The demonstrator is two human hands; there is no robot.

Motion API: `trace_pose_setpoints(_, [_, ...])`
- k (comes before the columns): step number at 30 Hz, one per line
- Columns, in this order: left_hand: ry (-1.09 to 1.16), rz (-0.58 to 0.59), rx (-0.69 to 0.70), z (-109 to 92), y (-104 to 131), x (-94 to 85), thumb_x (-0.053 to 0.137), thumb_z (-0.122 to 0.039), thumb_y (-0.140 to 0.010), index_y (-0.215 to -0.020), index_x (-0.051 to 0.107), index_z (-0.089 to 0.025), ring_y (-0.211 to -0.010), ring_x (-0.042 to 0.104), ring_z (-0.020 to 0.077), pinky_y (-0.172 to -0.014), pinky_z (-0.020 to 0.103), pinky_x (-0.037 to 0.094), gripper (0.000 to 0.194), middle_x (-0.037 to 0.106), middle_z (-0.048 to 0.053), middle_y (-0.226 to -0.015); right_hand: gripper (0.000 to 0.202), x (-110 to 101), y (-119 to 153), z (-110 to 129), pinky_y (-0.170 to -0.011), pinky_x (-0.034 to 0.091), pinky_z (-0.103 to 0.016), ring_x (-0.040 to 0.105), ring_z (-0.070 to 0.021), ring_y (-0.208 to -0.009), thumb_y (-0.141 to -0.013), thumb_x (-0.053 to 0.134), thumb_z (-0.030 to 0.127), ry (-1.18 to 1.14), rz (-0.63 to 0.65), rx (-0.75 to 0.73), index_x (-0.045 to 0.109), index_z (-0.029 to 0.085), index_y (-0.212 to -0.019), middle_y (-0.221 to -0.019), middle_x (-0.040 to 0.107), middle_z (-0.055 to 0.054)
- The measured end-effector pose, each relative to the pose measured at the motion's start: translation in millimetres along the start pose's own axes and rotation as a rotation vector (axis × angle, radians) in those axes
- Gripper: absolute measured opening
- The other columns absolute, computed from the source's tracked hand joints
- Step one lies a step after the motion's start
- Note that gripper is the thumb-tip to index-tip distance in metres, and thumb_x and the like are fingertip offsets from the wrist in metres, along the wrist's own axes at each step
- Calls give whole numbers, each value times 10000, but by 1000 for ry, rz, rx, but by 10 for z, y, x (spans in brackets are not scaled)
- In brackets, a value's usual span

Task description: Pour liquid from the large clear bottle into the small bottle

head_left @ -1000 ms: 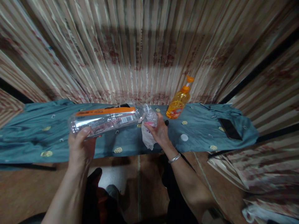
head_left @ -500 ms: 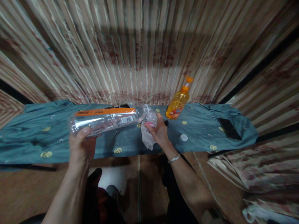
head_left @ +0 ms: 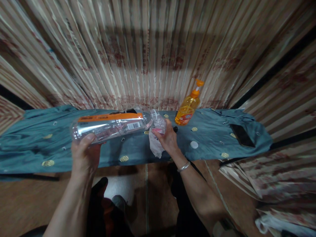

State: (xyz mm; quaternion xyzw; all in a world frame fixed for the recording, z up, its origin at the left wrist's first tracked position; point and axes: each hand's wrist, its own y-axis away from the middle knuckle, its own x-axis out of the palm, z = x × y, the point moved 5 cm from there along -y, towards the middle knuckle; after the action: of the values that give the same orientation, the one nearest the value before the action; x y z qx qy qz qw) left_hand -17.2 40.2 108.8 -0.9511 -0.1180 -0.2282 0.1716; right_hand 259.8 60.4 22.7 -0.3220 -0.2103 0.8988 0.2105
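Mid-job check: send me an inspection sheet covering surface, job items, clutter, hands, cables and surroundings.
Surface: wrinkled blue-green cloth with yellow motifs.
Job items: large clear bottle with orange-banded label, tipped nearly flat, neck end at the top of a small clear bottle; contact unclear.
Clutter: upright pump bottle with orange liquid, white disc, dark flat slab, small black object, pale crumpled sheet.
Hands: left hand grips large bottle near its base; right hand holds small bottle.
Cables: nothing seen.
Surroundings: striped curtain behind, brown floor below.
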Motion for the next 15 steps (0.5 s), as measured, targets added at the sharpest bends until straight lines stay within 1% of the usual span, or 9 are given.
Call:
trace_pose_setpoints(6, [15,14,7,-6,3,5,822,-224,-564,-1062,632,-285,-746,614,137,-652,236,474,537,694,-16,-881,692,-8,-6,2,-968,531,-461,633,-311,-1178,-810,724,521,-8,11,9,444,184,-1345,-1278,634,-147])
trace_pose_setpoints(11, [24,1,18,1,-6,-18,841,-225,-530,-1103,634,-269,-712,615,133,-645,236,496,610,701,-1,-912,680,-11,-5,2,-972,531,-451,640,-302,-1166,-809,732,512,-23,-1,5,455,179,-1333,-1255,646,-146])
trace_pose_setpoints(15, [20,6,17,27,-28,-42,838,-228,-533,-1155,623,-273,-705,603,123,-650,233,501,660,703,-1,-940,680,-8,-4,0,-963,535,-451,639,-303,-1166,-808,734,512,-21,1,0,454,179,-1331,-1267,639,-146])
